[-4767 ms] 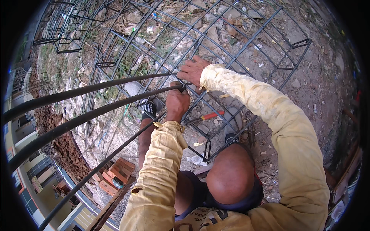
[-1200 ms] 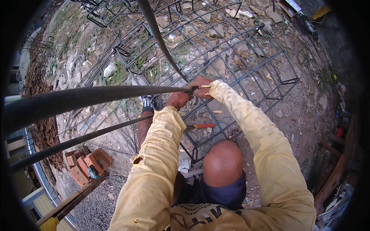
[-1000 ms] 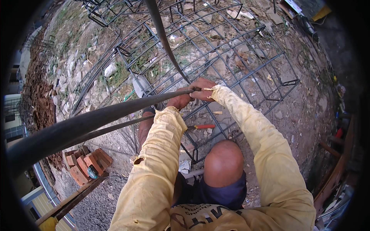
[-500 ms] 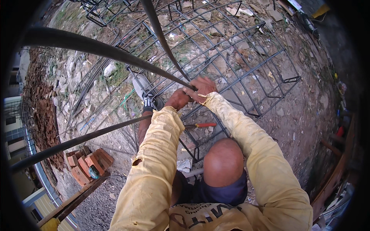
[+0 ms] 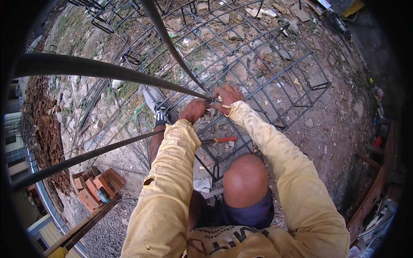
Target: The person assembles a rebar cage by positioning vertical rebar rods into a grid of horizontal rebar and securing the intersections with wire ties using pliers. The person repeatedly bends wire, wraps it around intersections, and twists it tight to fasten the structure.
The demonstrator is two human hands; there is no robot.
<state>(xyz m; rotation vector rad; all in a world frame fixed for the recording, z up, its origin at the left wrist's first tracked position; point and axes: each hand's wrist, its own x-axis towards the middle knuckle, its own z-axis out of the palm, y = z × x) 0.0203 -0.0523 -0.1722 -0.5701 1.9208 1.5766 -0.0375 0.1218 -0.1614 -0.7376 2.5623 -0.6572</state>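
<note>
Rods [image 5: 103, 71]: plain, near-black. Bar lattice [image 5: 280, 74]: uniform dark blue-grey. Tool handle [image 5: 226, 139]: bright red-orange. Both sleeves [image 5: 165, 189]: pale yellow, unpatterned, with brownish soiling. Shirt front [image 5: 241, 247]: yellow, printed with black and dark red lettering. Shorts [image 5: 251, 213]: plain navy blue. Left footwear [image 5: 161, 117]: white stripes on black, beside grey. Bricks [image 5: 103, 185]: orange-red. Soil bank [image 5: 45, 129]: reddish brown. Ground [image 5: 309, 137]: mottled grey-brown, with green patches.
</note>
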